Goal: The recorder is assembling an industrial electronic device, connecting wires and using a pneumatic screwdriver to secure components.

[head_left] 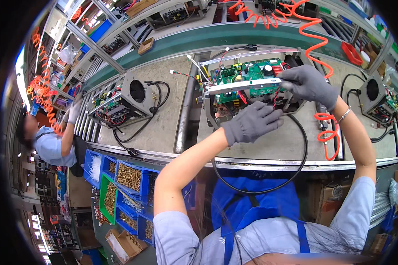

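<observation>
A grey metal chassis point(210, 112) with a green circuit board point(263, 70) and loose coloured wires stands on the workbench before me. A long silver metal bar point(243, 85) runs across its near side. My right hand point(311, 86), in a grey glove, pinches the right end of this bar between thumb and fingers. In front of the chassis, my left hand point(254, 123), also gloved, reaches in with fingers stretched out, holding nothing. A black cable point(306, 145) loops from the chassis over the bench's front edge.
Other units with fans stand to the left point(119, 104) and right point(378, 99). A red coiled air hose point(316, 39) hangs beside my right hand. Blue bins point(129, 179) and a green bin point(107, 198) of screws sit lower left. A co-worker point(55, 143) stands at far left.
</observation>
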A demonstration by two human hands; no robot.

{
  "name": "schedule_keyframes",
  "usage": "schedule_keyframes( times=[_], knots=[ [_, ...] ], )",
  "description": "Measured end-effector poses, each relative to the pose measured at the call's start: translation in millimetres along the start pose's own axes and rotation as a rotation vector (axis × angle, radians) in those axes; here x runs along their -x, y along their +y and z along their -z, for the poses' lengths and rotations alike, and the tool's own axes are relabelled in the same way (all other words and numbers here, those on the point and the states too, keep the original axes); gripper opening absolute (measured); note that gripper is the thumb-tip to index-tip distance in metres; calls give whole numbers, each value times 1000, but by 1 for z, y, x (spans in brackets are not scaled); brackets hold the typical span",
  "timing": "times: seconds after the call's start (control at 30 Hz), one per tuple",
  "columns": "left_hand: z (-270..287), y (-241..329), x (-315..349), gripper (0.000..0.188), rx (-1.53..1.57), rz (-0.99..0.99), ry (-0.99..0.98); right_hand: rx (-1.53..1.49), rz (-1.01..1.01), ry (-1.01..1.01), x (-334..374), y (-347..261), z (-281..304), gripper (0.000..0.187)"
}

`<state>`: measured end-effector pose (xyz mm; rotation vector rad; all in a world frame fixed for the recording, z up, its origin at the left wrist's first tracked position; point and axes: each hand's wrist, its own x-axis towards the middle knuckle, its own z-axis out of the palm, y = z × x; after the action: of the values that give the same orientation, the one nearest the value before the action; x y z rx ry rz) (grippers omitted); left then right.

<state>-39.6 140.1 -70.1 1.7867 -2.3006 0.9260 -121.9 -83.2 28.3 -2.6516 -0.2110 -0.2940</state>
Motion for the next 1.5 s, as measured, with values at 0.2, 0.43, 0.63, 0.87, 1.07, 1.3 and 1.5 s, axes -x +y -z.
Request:
schedule_keyframes(
  times=[0.2,0.43,0.63,0.87,1.07,1.3,1.5],
  knots=[
    [69,-33,23,44,24,470,254,12,128,76,4,16,-5,25],
    [108,-109,18,30,351,879,-514,57,118,93,5,14,-10,25],
    [94,-138,18,29,614,771,-642,82,119,94,4,15,-14,25],
    [90,-171,55,25,986,1319,156,69,191,193,6,15,-24,26],
    [78,-143,50,40,671,1239,133,60,187,150,-3,10,-23,26],
    [76,-124,36,53,121,1227,-42,86,144,132,-2,17,-19,27],
    [72,-136,65,53,326,1355,148,-21,104,105,-12,13,-20,27]
  ],
)
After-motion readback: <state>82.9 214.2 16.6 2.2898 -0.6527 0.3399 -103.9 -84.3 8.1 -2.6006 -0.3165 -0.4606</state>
